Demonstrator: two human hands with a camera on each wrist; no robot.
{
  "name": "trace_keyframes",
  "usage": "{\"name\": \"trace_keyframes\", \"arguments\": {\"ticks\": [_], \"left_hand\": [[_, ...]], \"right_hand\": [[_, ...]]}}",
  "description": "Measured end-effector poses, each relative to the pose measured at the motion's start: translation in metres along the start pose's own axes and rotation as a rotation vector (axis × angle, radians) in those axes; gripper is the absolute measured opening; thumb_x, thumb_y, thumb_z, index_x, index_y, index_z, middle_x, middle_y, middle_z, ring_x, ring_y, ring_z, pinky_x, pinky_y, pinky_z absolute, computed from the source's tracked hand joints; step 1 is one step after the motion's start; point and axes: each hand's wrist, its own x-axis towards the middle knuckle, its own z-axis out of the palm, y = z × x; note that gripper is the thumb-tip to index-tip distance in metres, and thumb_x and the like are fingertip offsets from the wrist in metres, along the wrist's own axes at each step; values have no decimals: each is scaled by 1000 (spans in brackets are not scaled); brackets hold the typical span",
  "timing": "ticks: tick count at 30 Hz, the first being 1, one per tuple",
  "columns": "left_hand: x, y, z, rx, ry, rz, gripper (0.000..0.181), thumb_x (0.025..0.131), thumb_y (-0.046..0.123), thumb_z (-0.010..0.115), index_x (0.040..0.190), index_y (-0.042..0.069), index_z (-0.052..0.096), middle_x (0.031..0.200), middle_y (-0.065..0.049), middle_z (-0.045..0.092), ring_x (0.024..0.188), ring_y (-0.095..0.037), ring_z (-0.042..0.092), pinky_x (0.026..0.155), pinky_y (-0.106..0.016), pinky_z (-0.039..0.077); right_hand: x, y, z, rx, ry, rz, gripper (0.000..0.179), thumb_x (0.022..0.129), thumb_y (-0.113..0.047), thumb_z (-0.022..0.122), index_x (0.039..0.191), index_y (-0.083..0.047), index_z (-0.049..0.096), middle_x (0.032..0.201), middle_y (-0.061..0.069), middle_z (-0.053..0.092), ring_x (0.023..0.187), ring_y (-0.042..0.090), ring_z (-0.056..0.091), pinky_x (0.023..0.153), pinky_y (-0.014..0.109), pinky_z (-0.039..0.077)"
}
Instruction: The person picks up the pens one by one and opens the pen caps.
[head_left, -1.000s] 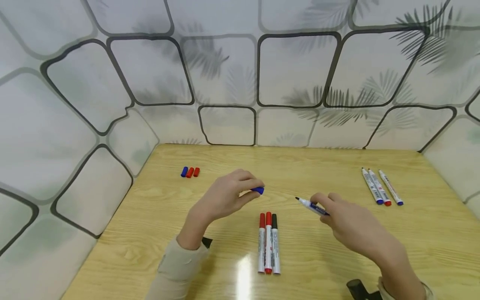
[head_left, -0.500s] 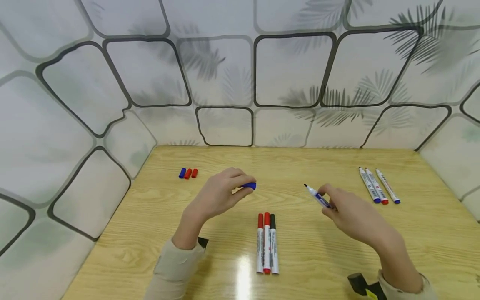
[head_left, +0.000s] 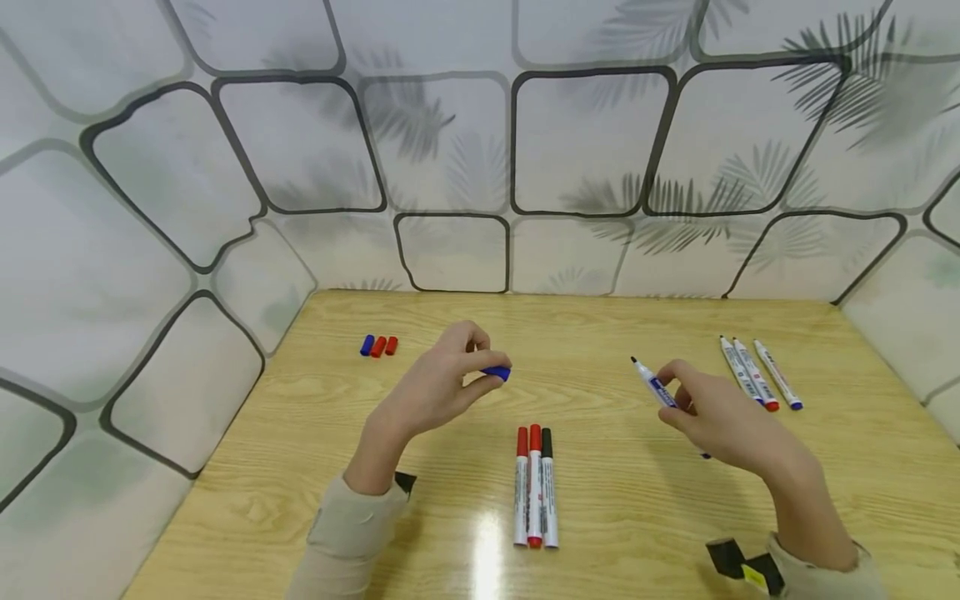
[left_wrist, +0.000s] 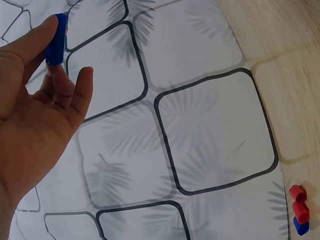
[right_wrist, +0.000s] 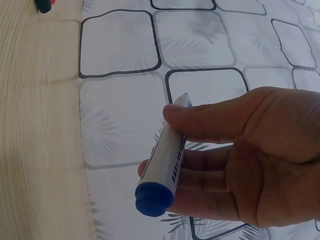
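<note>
Blue cap (head_left: 497, 372) is pinched between thumb and index finger of the left hand (head_left: 438, 379), held off the table (head_left: 615, 517) near its middle; the other fingers are left loosely bent. Uncapped marker (head_left: 656, 386) is grasped by the right hand (head_left: 731, 417), thumb on one side of the barrel, fingers on the other. Its dark tip is aimed away from the person and leftward; a blue end plug is seen in the right wrist view. Cap and marker are kept well apart, no contact.

Between the hands, nearer the person, three capped markers (head_left: 535, 483) are laid side by side, caps at the far end: two red, then black on the right. Far left, three loose caps (head_left: 379, 347) are set in a close row, blue, red, red from left to right. Far right, three open markers (head_left: 756, 375) are laid with tips pointed away, end plugs blue, red, blue; the rightmost is spaced slightly from the other two. Light sleeves (head_left: 348, 533) are worn on both arms. Behind the table, a pale backdrop (head_left: 585, 142) is patterned with dark outlines and grey leaves.
</note>
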Motion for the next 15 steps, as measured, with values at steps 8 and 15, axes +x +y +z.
{"name": "trace_keyframes", "arguments": {"ticks": [8,15], "left_hand": [[-3,-6,-2,-82,-39,-116,15,98,16,64,111,10,69,99,-1,49,83,-16,50,72,-26,46],[-3,-10,-5,-170,-73,-231,14,103,16,54,114,7,57,105,-4,51,87,-15,49,75,-29,48]], "right_hand": [[3,7,-1,7,-15,1,38,99,-15,61,131,-1,46,91,8,63,64,16,53,53,31,45],[5,13,-2,7,-6,14,39,99,-15,61,131,0,44,94,12,64,69,16,56,56,33,47]]}}
